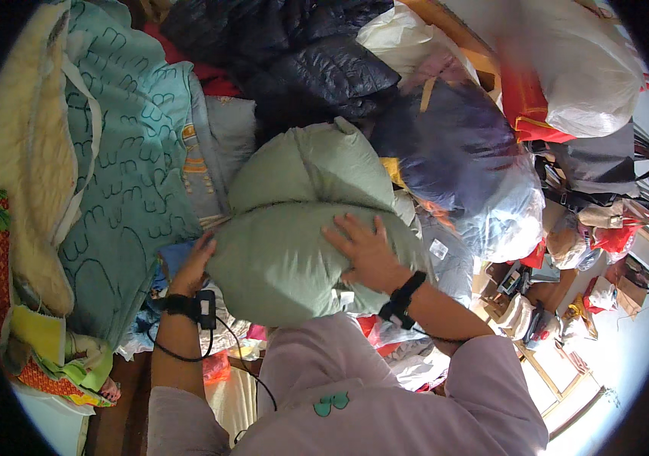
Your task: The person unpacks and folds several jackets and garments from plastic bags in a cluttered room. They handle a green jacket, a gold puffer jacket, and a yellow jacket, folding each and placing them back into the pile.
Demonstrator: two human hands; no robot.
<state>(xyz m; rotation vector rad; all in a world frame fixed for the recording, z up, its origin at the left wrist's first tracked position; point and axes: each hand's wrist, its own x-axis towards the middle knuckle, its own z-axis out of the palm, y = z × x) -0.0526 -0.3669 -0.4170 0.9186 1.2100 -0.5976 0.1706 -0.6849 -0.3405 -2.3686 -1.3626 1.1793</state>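
A puffy sage-green padded bundle [301, 251], which looks like a folded down garment or quilt, lies before me against my body. A dark seam crosses its middle, and a small white label shows near its lower edge. My right hand [367, 248] rests flat on top of it with the fingers spread. At its left side my left hand [193, 267] touches the edge, its fingers partly hidden against the fabric. Both wrists wear black straps with cables.
A teal printed blanket [124, 171] and a cream padded cloth [30, 148] lie at left. Beyond the bundle is a black quilted garment [313, 62]. Filled plastic bags [472, 165] stand at right, with a red bag [524, 102] behind. Assorted small items crowd the far right.
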